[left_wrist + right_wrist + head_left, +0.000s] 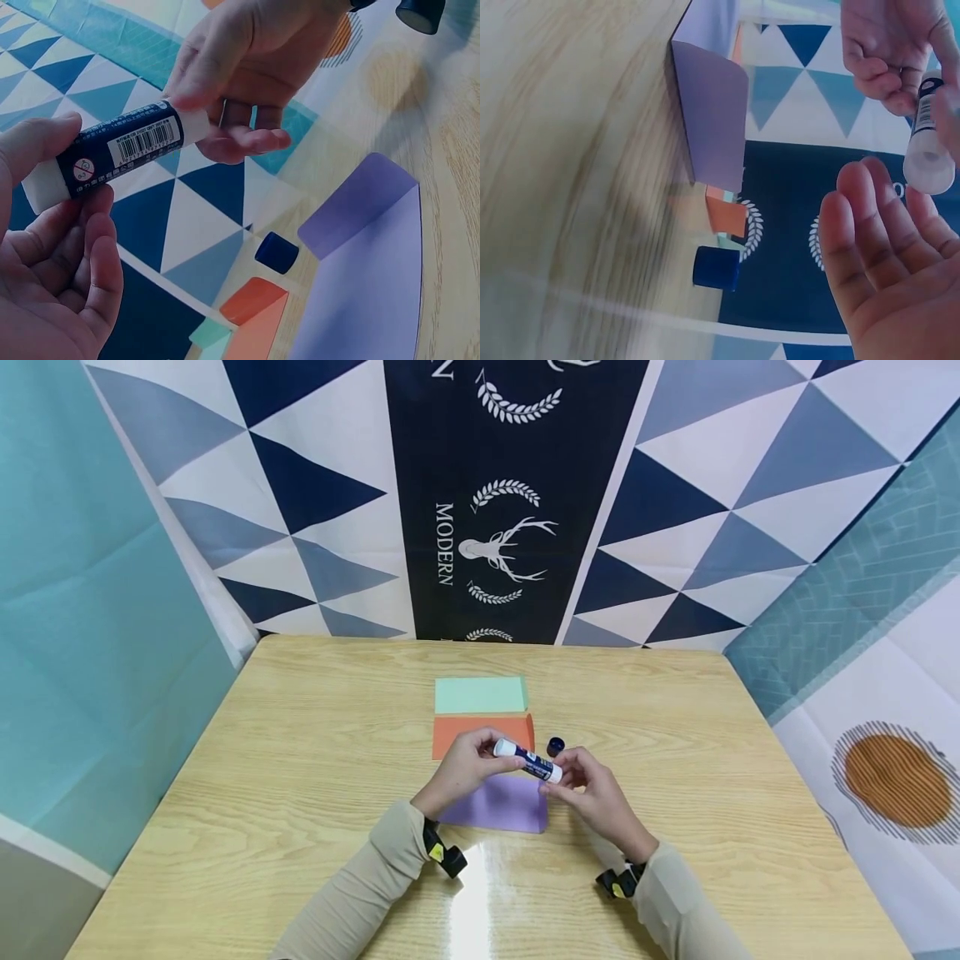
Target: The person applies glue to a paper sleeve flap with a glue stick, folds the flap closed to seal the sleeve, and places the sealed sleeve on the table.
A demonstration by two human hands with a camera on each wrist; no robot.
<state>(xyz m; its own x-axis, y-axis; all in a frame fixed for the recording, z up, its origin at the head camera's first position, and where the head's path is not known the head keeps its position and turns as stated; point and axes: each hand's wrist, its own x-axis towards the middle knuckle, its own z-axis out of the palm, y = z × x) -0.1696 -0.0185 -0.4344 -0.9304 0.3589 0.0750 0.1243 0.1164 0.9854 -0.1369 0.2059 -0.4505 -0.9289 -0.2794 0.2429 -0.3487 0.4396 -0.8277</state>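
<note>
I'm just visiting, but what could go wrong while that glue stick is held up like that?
The glue stick, held up off the table near the purple folded piece, might slip and perhaps smear it. The right hand has fingers at the uncapped end, so they could get sticky. The loose dark cap lies close to that hand and might get knocked away.

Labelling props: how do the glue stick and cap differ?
Left hand and right hand hold the glue stick; the cap sits on the table. The glue stick is long and white with a printed label; the cap is short and dark blue. Both are cylindrical.
</note>
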